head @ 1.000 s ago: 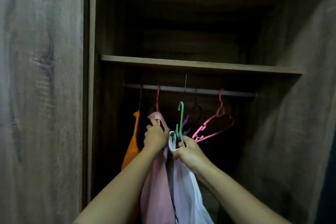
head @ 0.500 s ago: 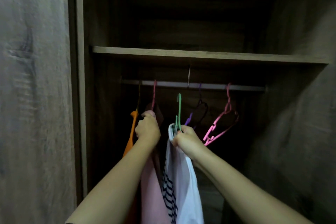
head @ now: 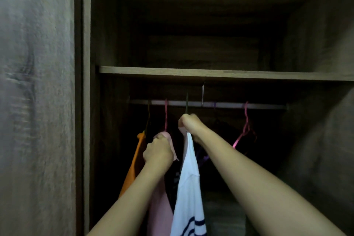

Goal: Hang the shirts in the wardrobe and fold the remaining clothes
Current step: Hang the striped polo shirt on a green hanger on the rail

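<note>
Wardrobe (head: 86,82) open, dark inside. On the rail (head: 229,104) under the shelf (head: 210,72), left to right: orange shirt (head: 134,168), pink shirt (head: 160,214), bare pink hanger (head: 246,126). Centre frame, right hand (head: 191,124) clenched round the white striped shirt (head: 188,188) at its green hanger (head: 186,101). The hook is at the rail; cannot tell if seated. Left hand (head: 158,152) grasps the pink shirt's top.

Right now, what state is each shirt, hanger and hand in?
Wardrobe: open.
Orange shirt: hanging on the rail.
Pink shirt: hanging, gripped by left hand.
White shirt: on green hanger, hook at the rail, gripped by right hand.
Right pink hanger: empty, on the rail.
</note>
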